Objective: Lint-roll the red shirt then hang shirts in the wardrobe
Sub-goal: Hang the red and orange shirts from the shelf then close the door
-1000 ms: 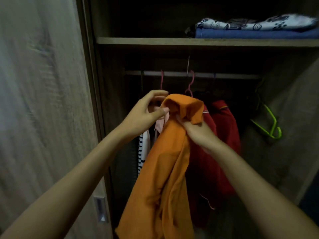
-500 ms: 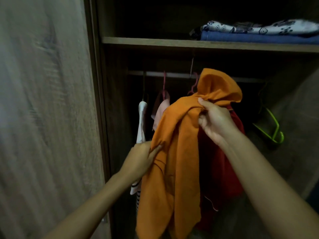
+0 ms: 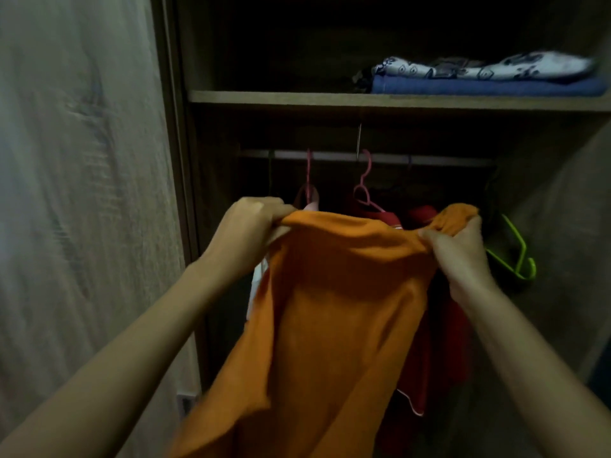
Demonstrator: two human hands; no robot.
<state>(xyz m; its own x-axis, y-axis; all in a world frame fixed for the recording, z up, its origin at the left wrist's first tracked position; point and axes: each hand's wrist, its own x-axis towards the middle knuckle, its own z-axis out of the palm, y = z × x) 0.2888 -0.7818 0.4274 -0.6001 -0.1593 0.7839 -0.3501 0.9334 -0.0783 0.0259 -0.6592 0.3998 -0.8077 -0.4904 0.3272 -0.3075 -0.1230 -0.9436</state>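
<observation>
Orange cloth shirt held spread in front of open wooden wardrobe, below hanging rail. Left hand clenched on shirt's upper left edge; right hand clenched on bunched upper right edge. Red shirt hangs on rail just behind orange one, on pink plastic hanger. Lime green plastic hanger near wardrobe's right wall. Folded patterned white cloth on folded blue cloth, upper shelf, right end.
</observation>
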